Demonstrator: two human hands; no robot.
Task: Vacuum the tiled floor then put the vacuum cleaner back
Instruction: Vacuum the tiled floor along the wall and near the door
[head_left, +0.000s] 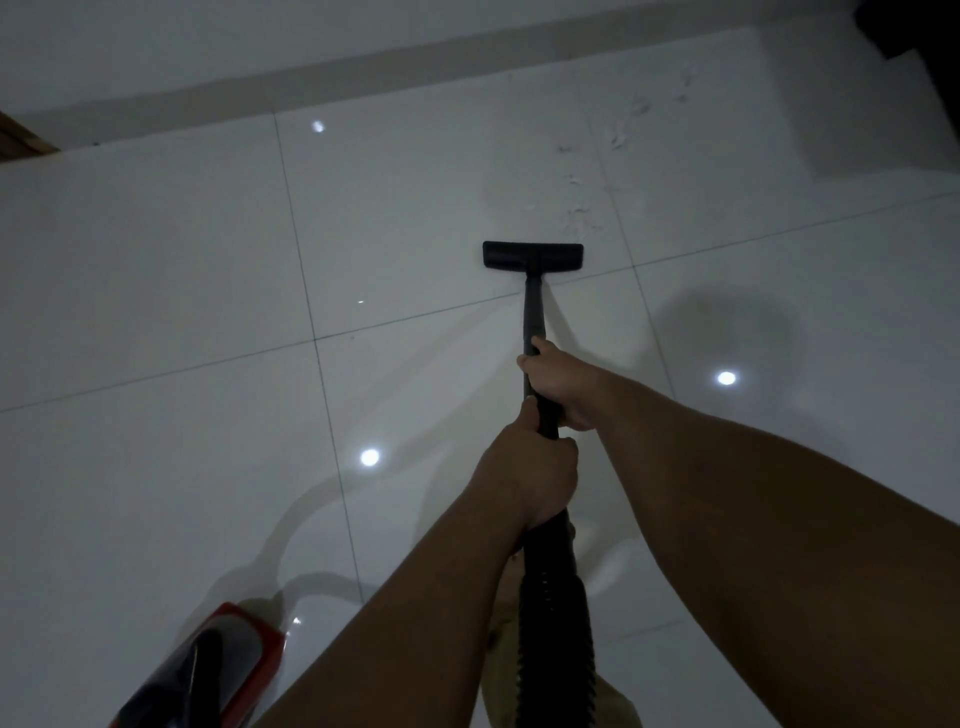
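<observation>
A black vacuum wand (533, 312) runs from my hands down to a flat black floor nozzle (532, 255) resting on the glossy white tiled floor (166, 291). My right hand (561, 382) grips the wand further along. My left hand (530, 475) grips it nearer me, where the ribbed black hose (553, 623) begins. Small pale scraps of debris (582, 218) lie just beyond the nozzle and trail away to the upper right. The red and black vacuum cleaner body (208, 670) sits on the floor at the lower left.
A pale wall skirting (363, 67) runs across the top. A brown wooden edge (23, 140) shows at the far left, and a dark object (914, 26) fills the top right corner. Ceiling lights reflect as bright spots on the tiles.
</observation>
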